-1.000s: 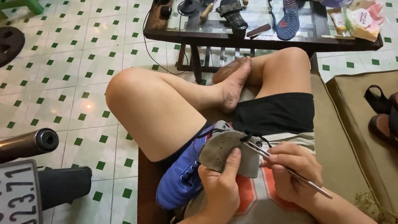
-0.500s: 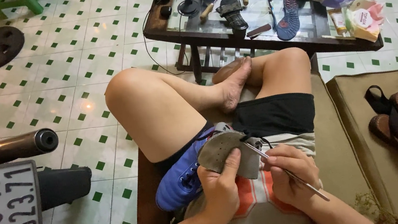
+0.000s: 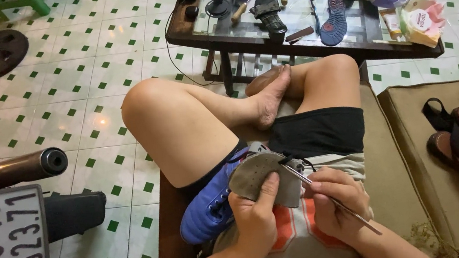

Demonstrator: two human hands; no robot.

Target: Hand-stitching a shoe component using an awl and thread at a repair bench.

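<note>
— While my left hand point(image 3: 258, 219) grips the sole point(image 3: 261, 172) of the blue shoe point(image 3: 210, 210), what can go wrong, you think?

— I think the awl point(image 3: 332, 201) can slip. My right hand point(image 3: 335, 206) is closed on it, and its tip sits at the sole's edge, close to my left thumb. If I push too hard, it may jump and prick that thumb.

— And the shoe, is it steady?

— Not so much. It lies on my lap, toe pointing down toward the floor point(image 3: 92, 105), sole turned up, just beside both hands. Only my left hand holds it, so it may twist.

— Where is the thread point(image 3: 295, 162)?

— It is dark, near the tip; more I cannot tell.
</note>
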